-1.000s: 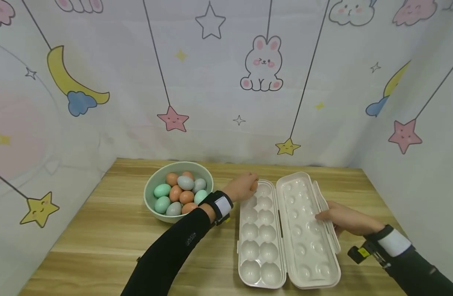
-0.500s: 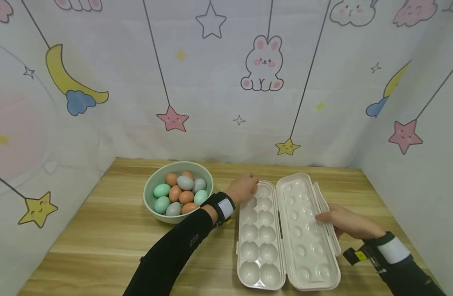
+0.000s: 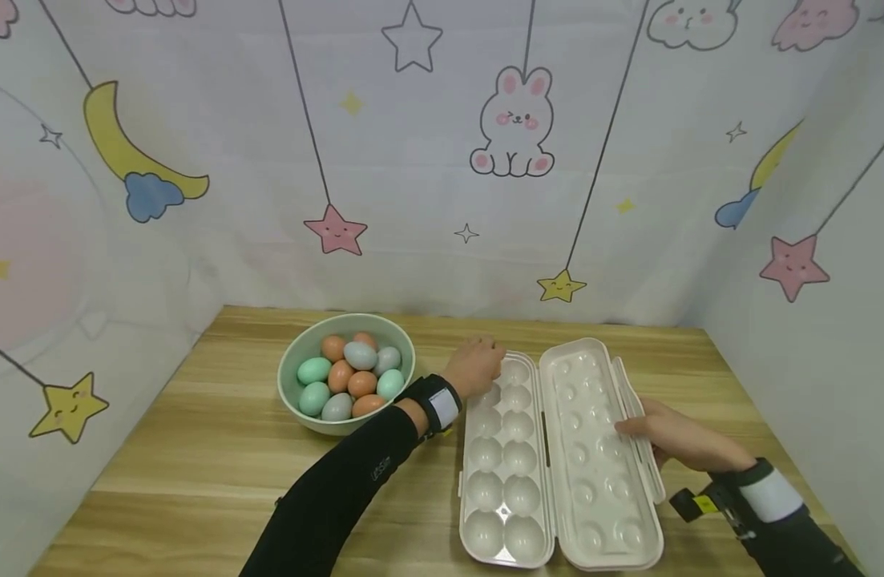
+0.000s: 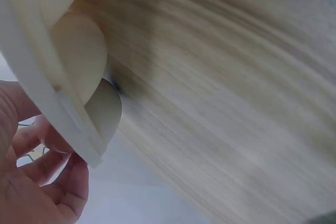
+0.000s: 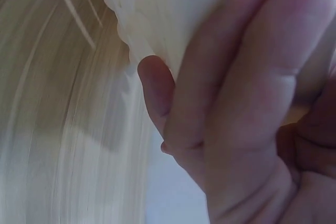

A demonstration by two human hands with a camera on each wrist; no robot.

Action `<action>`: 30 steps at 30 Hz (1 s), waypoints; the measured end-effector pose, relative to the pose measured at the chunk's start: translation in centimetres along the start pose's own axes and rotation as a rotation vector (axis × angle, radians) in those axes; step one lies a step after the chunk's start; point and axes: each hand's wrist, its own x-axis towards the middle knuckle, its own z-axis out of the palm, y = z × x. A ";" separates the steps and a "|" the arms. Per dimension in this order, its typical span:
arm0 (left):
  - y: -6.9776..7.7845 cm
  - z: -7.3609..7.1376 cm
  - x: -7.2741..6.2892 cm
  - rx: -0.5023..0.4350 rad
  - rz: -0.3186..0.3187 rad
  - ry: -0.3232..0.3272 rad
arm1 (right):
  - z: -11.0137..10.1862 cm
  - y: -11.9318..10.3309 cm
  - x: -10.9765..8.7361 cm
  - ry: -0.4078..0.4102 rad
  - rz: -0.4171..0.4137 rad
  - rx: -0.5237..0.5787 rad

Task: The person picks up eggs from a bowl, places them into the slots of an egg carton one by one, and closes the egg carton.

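Judging by the layout, the work is sitting at its very start. Egg carton (image 3: 504, 439) is lying unfolded on the right half of the counter (image 3: 196, 449), lid (image 3: 607, 513) folded out to the right, and every cup (image 3: 521, 497) I can see is sitting bare. Far-left cup is hiding under the left-hand grip (image 3: 476, 367), so can't confirm that one. That grip is holding what looks like a brown egg (image 4: 52, 139), fingers curling round it, at the carton's far-left corner; left wrist view is showing it past the rim, head view is blocking it. Can't tell if it's touching the cup. Right-hand grip (image 3: 680, 433) is pinching the lid's outer flap (image 3: 627, 386), thumb on top, fingers underneath; probably steadying it. What's left, my read: eleven loose eggs (image 3: 341, 375) are showing in the pale green bowl (image 3: 288, 385) left of the carton, mixed brown, green and grey-blue; more could be hiding underneath. Surface: counter is showing light wood grain in yellow-brown bands, far edge running close to the backdrop (image 3: 413, 176). Room: white cloth is hanging behind and down both sides, carrying printed stars (image 3: 335, 231), moons (image 3: 106, 132), clouds (image 3: 692, 22) and a winking rabbit (image 3: 517, 124). Person is wearing black sleeves (image 3: 341, 485) and wrist straps (image 3: 442, 405) with white panels. Lighting is looking soft and even.
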 end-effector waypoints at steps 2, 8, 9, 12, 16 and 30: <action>0.0 -0.1 -0.1 0.016 0.002 -0.006 | 0.1 0.0 0.1 -0.001 -0.001 0.000; -0.4 -0.2 -0.4 -0.024 -0.008 -0.018 | 0.5 -0.2 0.3 0.005 -0.007 0.002; -0.5 -0.2 -0.5 -0.038 -0.008 -0.017 | 0.5 -0.3 0.3 0.006 -0.006 0.004; -0.5 -0.7 -1.1 -0.076 -0.005 -0.020 | 0.8 -0.2 0.4 0.012 0.001 0.009; -0.5 -3.2 -2.4 -0.211 -0.010 -0.062 | 0.7 0.1 0.3 0.016 0.008 0.010; -5.9 -10.3 -6.4 -0.254 -0.173 -0.151 | 0.1 0.8 0.0 0.008 -0.011 0.011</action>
